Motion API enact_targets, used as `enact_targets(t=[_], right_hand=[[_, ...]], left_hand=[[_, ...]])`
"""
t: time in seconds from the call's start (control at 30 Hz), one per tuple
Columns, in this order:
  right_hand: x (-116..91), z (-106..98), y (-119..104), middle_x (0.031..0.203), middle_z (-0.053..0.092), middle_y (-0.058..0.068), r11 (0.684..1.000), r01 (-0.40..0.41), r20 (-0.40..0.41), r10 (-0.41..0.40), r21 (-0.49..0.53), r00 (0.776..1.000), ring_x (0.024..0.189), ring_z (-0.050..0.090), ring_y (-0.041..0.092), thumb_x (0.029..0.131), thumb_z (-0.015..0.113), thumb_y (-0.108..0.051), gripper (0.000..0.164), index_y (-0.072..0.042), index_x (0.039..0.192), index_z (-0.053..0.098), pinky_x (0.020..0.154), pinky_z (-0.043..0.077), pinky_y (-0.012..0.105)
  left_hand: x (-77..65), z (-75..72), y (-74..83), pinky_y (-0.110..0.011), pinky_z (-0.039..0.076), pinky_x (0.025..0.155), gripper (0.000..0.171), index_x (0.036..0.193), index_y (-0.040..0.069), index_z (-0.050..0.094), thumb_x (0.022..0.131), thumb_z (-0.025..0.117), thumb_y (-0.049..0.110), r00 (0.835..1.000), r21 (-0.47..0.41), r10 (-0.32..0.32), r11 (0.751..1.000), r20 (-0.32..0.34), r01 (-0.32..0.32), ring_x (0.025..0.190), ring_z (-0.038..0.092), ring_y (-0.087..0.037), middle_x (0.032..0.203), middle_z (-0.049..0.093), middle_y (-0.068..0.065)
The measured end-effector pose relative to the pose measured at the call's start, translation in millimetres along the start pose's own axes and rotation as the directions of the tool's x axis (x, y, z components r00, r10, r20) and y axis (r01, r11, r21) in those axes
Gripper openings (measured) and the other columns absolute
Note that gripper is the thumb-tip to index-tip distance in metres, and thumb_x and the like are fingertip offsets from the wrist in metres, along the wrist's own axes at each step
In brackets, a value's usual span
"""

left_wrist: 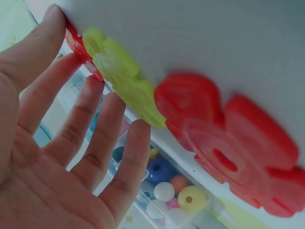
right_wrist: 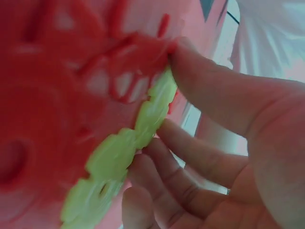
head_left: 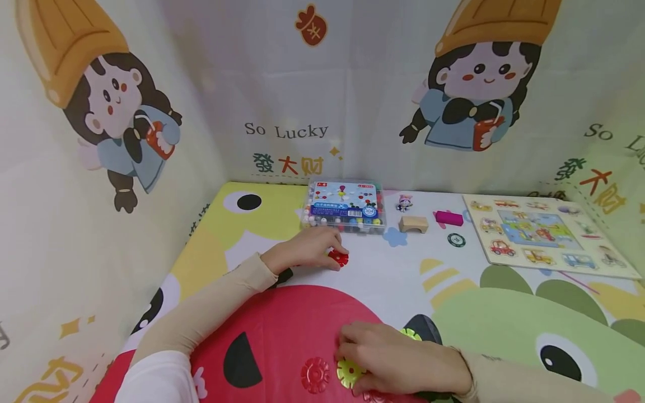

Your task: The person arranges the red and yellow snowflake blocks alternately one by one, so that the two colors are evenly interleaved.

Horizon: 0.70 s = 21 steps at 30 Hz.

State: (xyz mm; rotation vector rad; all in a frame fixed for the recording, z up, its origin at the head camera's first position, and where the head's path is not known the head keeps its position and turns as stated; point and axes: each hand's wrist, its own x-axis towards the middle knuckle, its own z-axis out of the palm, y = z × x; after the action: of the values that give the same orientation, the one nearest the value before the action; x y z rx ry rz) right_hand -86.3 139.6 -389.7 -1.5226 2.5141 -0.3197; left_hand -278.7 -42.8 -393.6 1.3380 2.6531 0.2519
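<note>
Thumb and fingers of my left hand [head_left: 313,247] pinch a red notched plastic disc [head_left: 339,258] lying on the tablecloth. In the left wrist view a yellow disc [left_wrist: 124,78] and a larger-looking red disc [left_wrist: 228,148] line up beside that hand's fingertips. Closer to me, the right hand [head_left: 398,358] reaches over the red printed patch, its thumb and fingertips at the edges of a yellow notched disc [head_left: 349,372]. A second yellow disc [head_left: 410,334] shows beyond the right hand. Left of this hand lies a red disc [head_left: 315,375]; another red disc [head_left: 377,397] is mostly hidden below it.
Behind the left hand stands a clear box [head_left: 344,206] of coloured beads. To its right are a small figurine [head_left: 404,203], a wooden arch block [head_left: 414,224], a magenta block [head_left: 449,218], a dark round chip [head_left: 456,240] and a wooden picture puzzle [head_left: 549,232]. Printed cloth walls surround the table.
</note>
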Motion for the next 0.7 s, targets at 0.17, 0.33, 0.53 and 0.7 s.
enact_targets(t=[0.17, 0.33, 0.53, 0.7], right_hand=[[8.4, -4.3, -0.2, 0.101, 0.055, -0.016, 0.999, -0.045, 0.067, 0.043, 0.03, 0.997, 0.09, 0.046, -0.007, 0.072, 0.073, -0.055, 0.044, -0.03, 0.106, 0.059, 0.071, 0.043, 0.013], [8.7, -8.1, -5.6, 0.1, 0.057, -0.016, 1.0, 0.017, 0.059, -0.018, 0.016, 0.998, 0.083, 0.047, -0.009, 0.076, 0.075, -0.046, 0.039, -0.032, 0.11, 0.063, 0.065, 0.041, 0.009], [6.8, -11.5, -2.6, 0.096, 0.06, -0.014, 0.996, 0.052, -0.042, -0.055, -0.068, 0.998, 0.077, 0.051, -0.008, 0.075, 0.076, -0.041, 0.034, -0.029, 0.105, 0.068, 0.062, 0.042, 0.007], [6.3, -12.9, 4.9, 0.094, 0.061, -0.013, 0.998, 0.066, -0.062, -0.066, -0.003, 0.996, 0.083, 0.052, -0.008, 0.08, 0.074, -0.033, 0.024, -0.029, 0.104, 0.07, 0.068, 0.044, 0.006]], left_hand=[[0.1, -1.3, 2.4, -0.025, 0.043, 0.074, 0.046, 0.116, 0.032, 0.068, 0.074, 0.076, 0.048, 1.0, 0.004, -0.008, 1.0, 0.0, 0.008, 0.089, 0.05, -0.006, 0.098, 0.059, 0.008], [-0.6, -5.2, 5.6, -0.026, 0.043, 0.074, 0.045, 0.116, 0.031, 0.068, 0.075, 0.076, 0.046, 1.0, 0.018, -0.012, 1.0, -0.002, 0.012, 0.09, 0.05, -0.007, 0.099, 0.059, 0.006], [-1.5, -5.1, 5.9, -0.025, 0.043, 0.073, 0.046, 0.117, 0.032, 0.068, 0.075, 0.076, 0.047, 1.0, 0.016, -0.024, 1.0, 0.0, 0.024, 0.089, 0.05, -0.006, 0.099, 0.059, 0.007], [-2.2, -2.9, 4.8, -0.024, 0.044, 0.074, 0.046, 0.117, 0.032, 0.067, 0.075, 0.075, 0.048, 1.0, 0.009, -0.018, 1.0, 0.001, 0.018, 0.091, 0.05, -0.006, 0.099, 0.059, 0.008]])
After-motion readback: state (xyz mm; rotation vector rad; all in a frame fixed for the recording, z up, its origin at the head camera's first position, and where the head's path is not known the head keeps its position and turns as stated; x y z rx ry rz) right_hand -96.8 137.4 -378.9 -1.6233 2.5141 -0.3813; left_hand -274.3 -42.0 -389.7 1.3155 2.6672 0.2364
